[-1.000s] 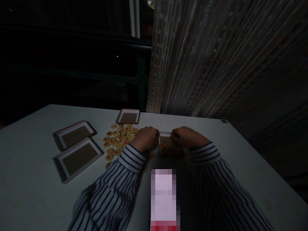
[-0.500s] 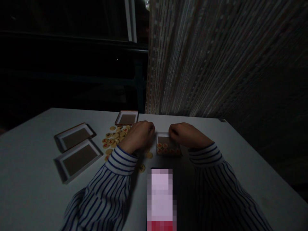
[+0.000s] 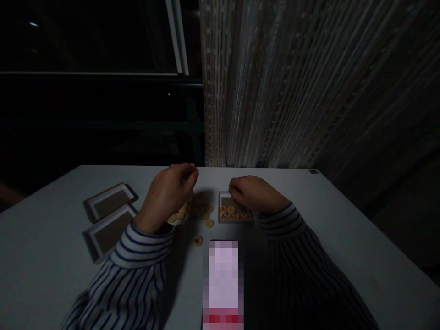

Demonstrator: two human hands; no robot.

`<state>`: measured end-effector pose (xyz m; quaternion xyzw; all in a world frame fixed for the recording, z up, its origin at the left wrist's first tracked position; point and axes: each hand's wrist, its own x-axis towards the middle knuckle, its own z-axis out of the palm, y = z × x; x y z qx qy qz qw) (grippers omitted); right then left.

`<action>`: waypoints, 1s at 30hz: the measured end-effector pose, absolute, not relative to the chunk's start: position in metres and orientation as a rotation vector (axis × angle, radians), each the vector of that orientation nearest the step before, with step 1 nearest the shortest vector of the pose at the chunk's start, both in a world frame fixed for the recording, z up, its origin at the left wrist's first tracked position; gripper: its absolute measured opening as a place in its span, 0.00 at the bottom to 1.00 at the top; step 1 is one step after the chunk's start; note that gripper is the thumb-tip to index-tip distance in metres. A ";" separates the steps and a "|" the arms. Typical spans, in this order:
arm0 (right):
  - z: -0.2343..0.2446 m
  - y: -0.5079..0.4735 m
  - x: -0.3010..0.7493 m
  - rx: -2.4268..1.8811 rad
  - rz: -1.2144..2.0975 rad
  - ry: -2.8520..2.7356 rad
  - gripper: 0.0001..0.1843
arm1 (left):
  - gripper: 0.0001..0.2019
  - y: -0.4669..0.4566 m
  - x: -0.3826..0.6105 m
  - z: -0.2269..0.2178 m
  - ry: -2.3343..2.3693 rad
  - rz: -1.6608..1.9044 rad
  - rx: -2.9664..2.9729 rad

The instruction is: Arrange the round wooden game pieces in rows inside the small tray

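My left hand [image 3: 163,195] is raised above a heap of round Chinese chess pieces [image 3: 181,214], fingers curled together; whether anything sits between them is hidden. My right hand [image 3: 257,193] is closed at the right side of a small open box [image 3: 225,195], its fingertips over the back part. What those fingers hold, if anything, does not show. Several red-marked Chinese chess pieces [image 3: 231,209] lie in rows along the box's near side. Between heap and box are a few loose pieces [image 3: 209,223], and one dark-marked piece [image 3: 198,240] lies nearer to me.
On the left of the white table [image 3: 309,256] are two shallow trays, one farther [image 3: 110,204] and one nearer [image 3: 112,233]. A blurred-out upright rectangle [image 3: 222,275] is at the front middle. A string curtain [image 3: 247,114] hangs behind the table's far edge.
My left hand has moved left and up, away from the box to above the heap, now hiding most of the far tray. My right hand stays at the box. The view has shifted slightly.
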<state>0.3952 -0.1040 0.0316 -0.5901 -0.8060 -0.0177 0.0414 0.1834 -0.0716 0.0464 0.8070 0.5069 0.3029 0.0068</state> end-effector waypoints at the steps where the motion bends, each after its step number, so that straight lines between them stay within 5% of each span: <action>1: 0.032 -0.104 0.395 -1.804 -0.054 -2.465 0.16 | 0.15 -0.072 0.180 0.046 1.593 0.961 2.508; 16: 0.025 -0.105 0.361 -1.617 -0.087 -2.463 0.16 | 0.17 -0.074 0.084 -0.016 1.701 1.190 2.090; 30: -0.005 -0.101 0.325 -1.437 0.047 -2.508 0.16 | 0.15 -0.085 0.048 -0.055 1.638 1.050 2.098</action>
